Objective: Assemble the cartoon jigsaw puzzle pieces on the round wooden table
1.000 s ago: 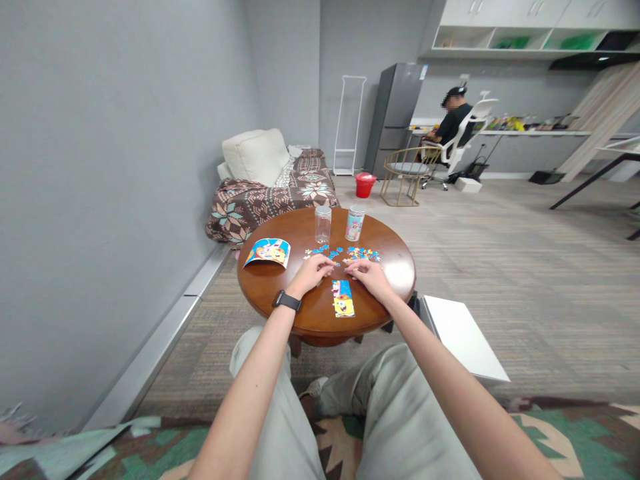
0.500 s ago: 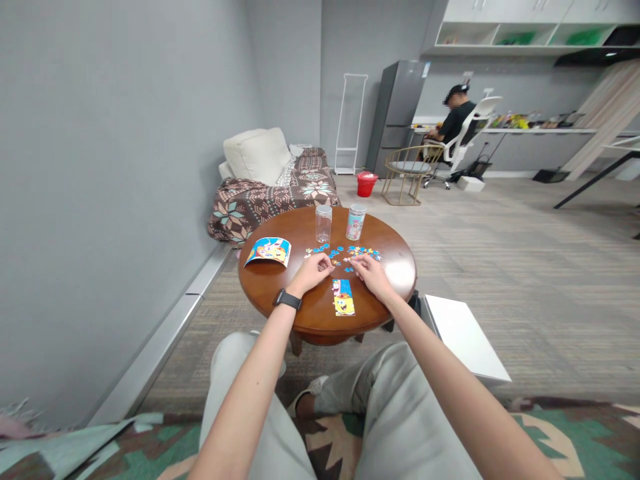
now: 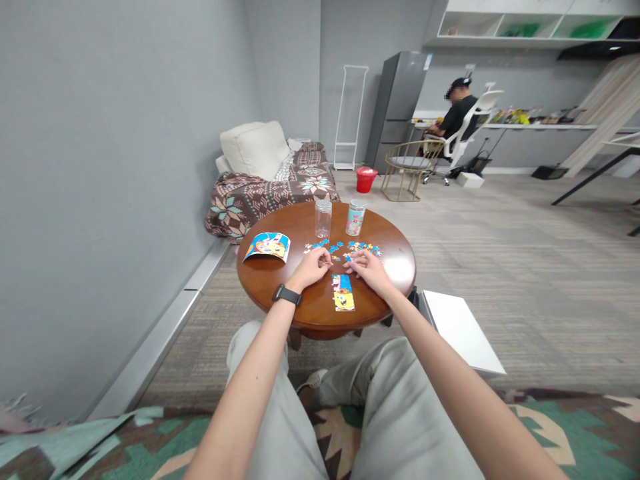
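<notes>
A partly joined jigsaw puzzle (image 3: 343, 293), with a yellow cartoon figure and blue ground, lies on the round brown table (image 3: 280, 290) between my hands. Just above its left side, my left hand (image 3: 314, 267) is closed in a pinch on what looks like a small puzzle piece, mostly hidden by the fingers. My right hand (image 3: 371, 269) is at the upper right of the joined part, thumb and fingers bent together; whatever they hold is too small to make out. Loose puzzle pieces (image 3: 364, 247) lie scattered beyond both hands, some partly covered by the right fingers.
A clear jar (image 3: 323, 220) and a printed jar (image 3: 355, 219) stand behind the pieces. A curved picture sheet (image 3: 268, 247) rests at the table's left. A white box (image 3: 463, 330) is right of the table. A person (image 3: 457, 110) sits in the background.
My right hand has shifted slightly left, closer to my left hand, and its fingers have changed their bend. My left hand stays in a pinch. The whole view has tilted a little.
</notes>
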The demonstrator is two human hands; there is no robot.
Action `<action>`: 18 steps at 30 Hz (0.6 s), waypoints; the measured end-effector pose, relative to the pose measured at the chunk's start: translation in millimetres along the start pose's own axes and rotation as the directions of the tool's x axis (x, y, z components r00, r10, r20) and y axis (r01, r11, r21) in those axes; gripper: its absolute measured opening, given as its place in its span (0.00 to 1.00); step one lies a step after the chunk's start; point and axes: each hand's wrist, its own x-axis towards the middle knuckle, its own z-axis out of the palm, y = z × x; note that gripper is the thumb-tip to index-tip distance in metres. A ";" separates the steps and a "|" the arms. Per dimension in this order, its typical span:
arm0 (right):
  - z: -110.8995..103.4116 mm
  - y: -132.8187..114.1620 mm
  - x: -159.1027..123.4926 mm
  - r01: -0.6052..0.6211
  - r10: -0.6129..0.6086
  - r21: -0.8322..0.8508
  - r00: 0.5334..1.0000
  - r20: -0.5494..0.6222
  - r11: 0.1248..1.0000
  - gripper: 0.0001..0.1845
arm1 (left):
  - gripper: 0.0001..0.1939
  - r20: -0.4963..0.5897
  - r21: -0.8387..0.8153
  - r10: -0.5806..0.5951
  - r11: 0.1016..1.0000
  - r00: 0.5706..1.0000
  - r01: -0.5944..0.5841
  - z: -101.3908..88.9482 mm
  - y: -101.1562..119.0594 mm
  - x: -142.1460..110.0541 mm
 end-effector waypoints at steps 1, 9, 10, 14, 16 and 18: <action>-0.1 -0.6 -0.5 -0.002 0.002 0.004 1.000 -0.004 1.000 0.19 | 0.05 -0.002 0.012 -0.003 1.000 1.000 0.003 -0.4 1.1 -0.3; -1.2 -5.0 -1.2 0.036 -0.038 -0.128 0.999 -0.010 0.991 0.14 | 0.05 0.055 -0.044 -0.024 0.999 0.998 0.027 -2.1 6.4 -1.7; -1.2 -4.9 -1.0 0.031 -0.033 -0.132 0.999 -0.013 0.991 0.14 | 0.07 0.057 -0.048 -0.023 0.999 0.998 0.026 -1.9 5.9 -1.5; -1.9 -2.6 0.7 0.026 -0.030 -0.106 0.999 -0.031 0.994 0.14 | 0.11 0.068 -0.082 -0.043 0.995 0.997 0.049 -0.5 3.2 0.1; -2.4 -1.2 1.5 0.029 -0.032 -0.092 0.999 -0.035 0.995 0.13 | 0.11 0.065 -0.100 -0.054 0.993 0.996 0.060 -0.1 2.7 0.4; -2.9 -0.5 1.9 0.027 -0.031 -0.083 0.999 -0.044 0.996 0.11 | 0.11 0.060 -0.097 -0.056 0.993 0.997 0.062 0.0 3.0 -0.1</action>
